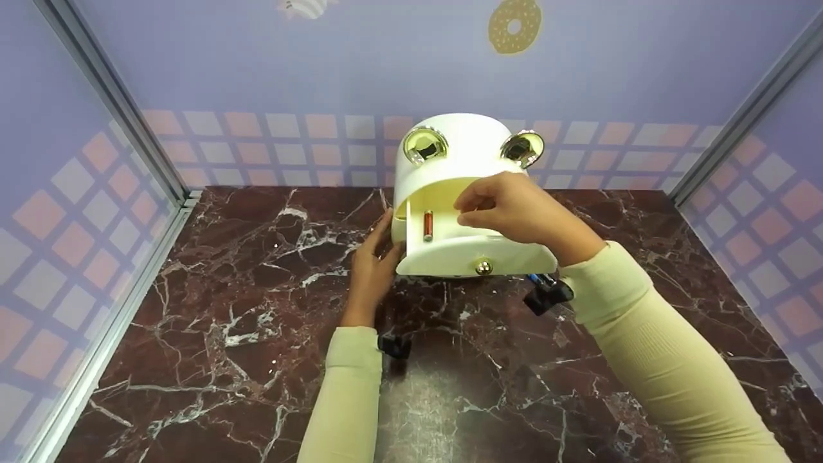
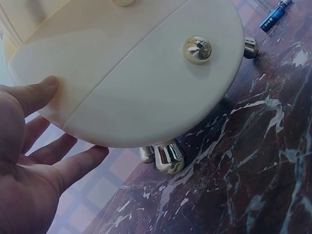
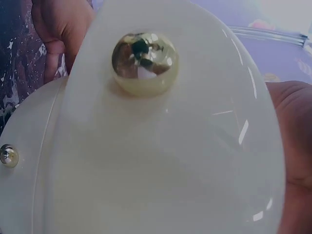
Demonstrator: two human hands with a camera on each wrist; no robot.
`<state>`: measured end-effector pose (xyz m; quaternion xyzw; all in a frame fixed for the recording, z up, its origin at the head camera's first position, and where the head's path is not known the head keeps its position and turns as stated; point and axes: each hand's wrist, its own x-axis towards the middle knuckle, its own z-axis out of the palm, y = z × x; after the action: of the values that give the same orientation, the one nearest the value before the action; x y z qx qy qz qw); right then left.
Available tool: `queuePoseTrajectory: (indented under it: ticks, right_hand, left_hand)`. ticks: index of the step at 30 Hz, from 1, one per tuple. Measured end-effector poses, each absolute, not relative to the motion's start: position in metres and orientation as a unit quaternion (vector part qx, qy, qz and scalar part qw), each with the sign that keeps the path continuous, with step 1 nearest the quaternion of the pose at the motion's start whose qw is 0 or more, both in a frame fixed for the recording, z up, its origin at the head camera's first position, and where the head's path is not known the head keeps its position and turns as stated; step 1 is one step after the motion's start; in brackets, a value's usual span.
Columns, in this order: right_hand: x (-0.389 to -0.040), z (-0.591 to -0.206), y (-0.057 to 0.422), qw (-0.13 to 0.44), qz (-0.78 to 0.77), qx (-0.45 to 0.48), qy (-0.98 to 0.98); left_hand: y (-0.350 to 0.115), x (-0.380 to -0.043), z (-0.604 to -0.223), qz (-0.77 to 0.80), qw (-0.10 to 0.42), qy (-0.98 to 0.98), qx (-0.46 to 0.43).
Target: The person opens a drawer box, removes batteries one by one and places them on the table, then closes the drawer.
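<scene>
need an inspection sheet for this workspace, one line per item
surface: dark red marbled tabletop with pale veins
job's things: white cabinet with gold-toned round ears; upper drawer pulled out, a small red cylinder lying inside
clutter: blue item on the tabletop beside the cabinet, identity unclear
left hand: touching the cabinet's left edge
right hand: over the open drawer, fingers bent; whether they hold anything is unclear
cables: nothing seen
surroundings: lilac walls with pink and white checks, donut picture

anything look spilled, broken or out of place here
Nothing stands out. The upper drawer of the white box is pulled out with a red cylinder lying inside; no spill or damage shows.
</scene>
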<state>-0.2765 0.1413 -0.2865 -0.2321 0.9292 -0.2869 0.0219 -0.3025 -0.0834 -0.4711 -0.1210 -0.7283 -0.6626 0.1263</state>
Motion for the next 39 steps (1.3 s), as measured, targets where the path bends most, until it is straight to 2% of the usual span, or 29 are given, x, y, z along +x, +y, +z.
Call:
queuePoseTrajectory:
  ticks: [9,31,39]
  right_hand:
    - [-0.286,-0.282,0.124,0.054,-0.244,-0.266,0.931]
    - [-0.304,-0.277,0.097,0.151,-0.109,-0.268,0.945]
    - [-0.306,-0.277,0.086,0.144,-0.069,-0.297,0.941]
  left_hand:
    - [-0.084,-0.304,-0.471,-0.664,0.125,-0.727,-0.123]
    - [-0.084,-0.304,-0.471,-0.659,0.131,-0.73,-0.123]
    - [-0.081,-0.295,-0.457,-0.663,0.12,-0.727,-0.128]
